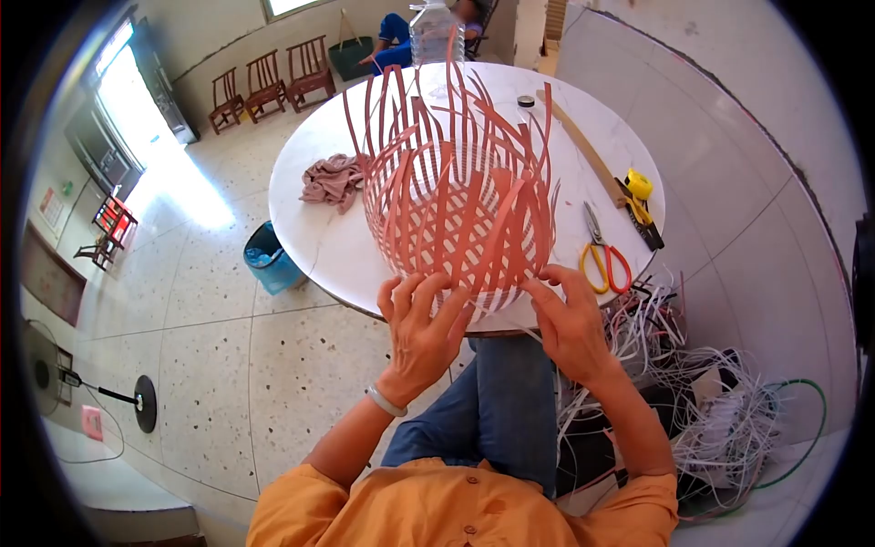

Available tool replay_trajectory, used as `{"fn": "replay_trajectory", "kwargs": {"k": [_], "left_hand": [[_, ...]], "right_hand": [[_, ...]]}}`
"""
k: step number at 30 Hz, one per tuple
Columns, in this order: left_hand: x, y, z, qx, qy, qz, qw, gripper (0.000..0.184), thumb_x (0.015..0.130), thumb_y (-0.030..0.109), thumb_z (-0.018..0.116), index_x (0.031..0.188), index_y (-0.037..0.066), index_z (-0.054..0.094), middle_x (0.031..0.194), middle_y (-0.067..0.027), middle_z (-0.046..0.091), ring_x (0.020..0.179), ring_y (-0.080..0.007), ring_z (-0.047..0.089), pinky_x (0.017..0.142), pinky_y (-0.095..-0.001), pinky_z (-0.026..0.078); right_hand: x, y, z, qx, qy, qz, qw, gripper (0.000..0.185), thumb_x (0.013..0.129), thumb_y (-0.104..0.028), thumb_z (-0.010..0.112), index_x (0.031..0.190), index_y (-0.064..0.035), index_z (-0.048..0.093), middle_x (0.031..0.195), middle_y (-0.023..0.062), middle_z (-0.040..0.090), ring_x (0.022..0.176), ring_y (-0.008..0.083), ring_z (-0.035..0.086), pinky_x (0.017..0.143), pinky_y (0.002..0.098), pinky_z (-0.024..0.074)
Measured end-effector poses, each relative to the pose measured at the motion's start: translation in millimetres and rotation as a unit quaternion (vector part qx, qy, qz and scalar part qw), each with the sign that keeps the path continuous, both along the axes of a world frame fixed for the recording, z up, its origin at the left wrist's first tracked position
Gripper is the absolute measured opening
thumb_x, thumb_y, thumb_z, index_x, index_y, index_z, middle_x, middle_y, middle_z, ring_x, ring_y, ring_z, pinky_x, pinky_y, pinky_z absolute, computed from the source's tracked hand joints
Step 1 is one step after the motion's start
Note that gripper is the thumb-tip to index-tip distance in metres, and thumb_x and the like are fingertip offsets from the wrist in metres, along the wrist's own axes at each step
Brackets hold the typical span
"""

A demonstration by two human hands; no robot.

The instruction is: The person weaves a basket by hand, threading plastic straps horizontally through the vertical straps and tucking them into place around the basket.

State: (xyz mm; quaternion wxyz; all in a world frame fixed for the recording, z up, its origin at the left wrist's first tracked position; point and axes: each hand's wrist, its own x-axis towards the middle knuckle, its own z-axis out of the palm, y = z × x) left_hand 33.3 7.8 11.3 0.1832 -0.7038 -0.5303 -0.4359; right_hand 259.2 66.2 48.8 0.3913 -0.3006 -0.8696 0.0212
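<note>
**Both hands at the near edge of a red-strip basket**

The left grip (421, 319) has its fingers spread and curled onto the basket (456, 223); the right grip (572, 321) is half-closed, thumb and forefinger at the same near edge. Whether either pinches a strip, I cannot tell. A pale strip (512, 321) runs between them. The basket sits on the round white worktop (314, 246), just beyond both grips, its loose red ends upright.

Just beyond and right of the right grip lie scissors (597, 246) with one red and one yellow handle; tangled white strips (720, 428) lie to its right, below the worktop. A blue bin (276, 271) stands left of the left grip, and a crumpled cloth (332, 180) lies beyond it. Farther right are a yellow tape measure (638, 185) and a wooden strip (583, 146). Farthest ahead stands a clear bottle (436, 36), with a seated person (394, 41) behind.
</note>
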Motion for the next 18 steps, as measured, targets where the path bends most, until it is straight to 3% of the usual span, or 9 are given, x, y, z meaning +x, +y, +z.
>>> {"fn": "replay_trajectory", "kwargs": {"k": [3,5,10,12,13,15,16,18], "left_hand": [[-6,-1,2,0.0,-0.021,-0.03,0.999,0.041,0.074,0.006,0.083,0.113,0.008,0.069,0.119,-0.0105,0.063,0.115,-0.0319,0.053,0.104,-0.0489,0.035],[-10,-2,2,0.0,-0.04,-0.048,0.998,0.043,0.075,0.005,0.082,0.115,0.007,0.068,0.119,-0.0111,0.064,0.115,-0.0327,0.054,0.104,-0.0485,0.036],[-16,-4,4,-0.014,-0.045,-0.079,0.996,0.044,0.076,0.003,0.081,0.118,0.005,0.067,0.121,-0.0119,0.064,0.117,-0.0333,0.054,0.104,-0.0473,0.037],[-18,-4,3,-0.02,-0.04,-0.079,0.996,0.043,0.076,0.002,0.08,0.118,0.006,0.068,0.121,-0.0117,0.064,0.118,-0.0335,0.054,0.104,-0.0477,0.037],[-18,-3,2,-0.027,-0.035,-0.079,0.996,0.043,0.077,0.002,0.079,0.118,0.006,0.069,0.121,-0.0115,0.063,0.118,-0.0337,0.053,0.105,-0.0482,0.036],[-18,-5,4,-0.025,-0.021,-0.075,0.997,0.042,0.078,0.002,0.078,0.118,0.007,0.069,0.122,-0.0112,0.063,0.119,-0.0339,0.053,0.105,-0.0489,0.036],[-18,-6,4,-0.026,-0.005,-0.071,0.997,0.041,0.079,0.001,0.077,0.118,0.008,0.07,0.122,-0.0109,0.062,0.12,-0.034,0.052,0.106,-0.0495,0.035],[-17,-7,5,-0.031,-0.01,-0.072,0.997,0.04,0.079,0.001,0.076,0.118,0.008,0.071,0.123,-0.0109,0.061,0.12,-0.0341,0.051,0.106,-0.0501,0.035]], "right_hand": [[-5,-10,-1,0.012,-0.001,-0.007,1.0,0.035,0.086,0.002,0.069,0.12,-0.0016,0.066,0.117,0.0182,0.06,0.106,0.0375,0.06,0.092,0.0445,0.0488],[-12,-23,-11,-0.095,0.113,0.027,0.989,0.034,0.09,-0.002,0.069,0.124,-0.0005,0.062,0.118,0.0193,0.06,0.104,0.0385,0.061,0.091,0.0436,0.049],[-22,-27,-9,-0.152,0.08,0.063,0.983,0.027,0.095,-0.007,0.068,0.12,0.0,0.063,0.105,0.0166,0.065,0.099,0.0364,0.063,0.084,0.0418,0.0518],[-22,-23,-9,-0.228,0.117,0.092,0.962,0.019,0.096,-0.008,0.068,0.113,0.0021,0.066,0.092,0.0123,0.067,0.085,0.0248,0.066,0.074,0.034,0.0521],[-21,-22,-8,-0.227,0.115,0.093,0.963,0.019,0.096,-0.008,0.068,0.113,0.0021,0.066,0.092,0.0123,0.067,0.085,0.0248,0.066,0.074,0.034,0.0521],[-17,-22,-5,-0.388,0.144,0.107,0.904,0.016,0.099,-0.008,0.067,0.109,0.0048,0.067,0.083,0.0048,0.066,0.071,0.0125,0.062,0.066,0.0264,0.0505],[-14,-19,-3,-0.388,0.143,0.106,0.904,0.016,0.099,-0.008,0.067,0.109,0.0048,0.067,0.083,0.0048,0.066,0.071,0.0125,0.062,0.066,0.0264,0.0505],[-6,-11,1,-0.552,0.151,0.121,0.811,0.015,0.1,-0.01,0.066,0.107,0.0038,0.068,0.081,-0.0003,0.064,0.072,0.0066,0.059,0.064,0.0237,0.0485]]}}
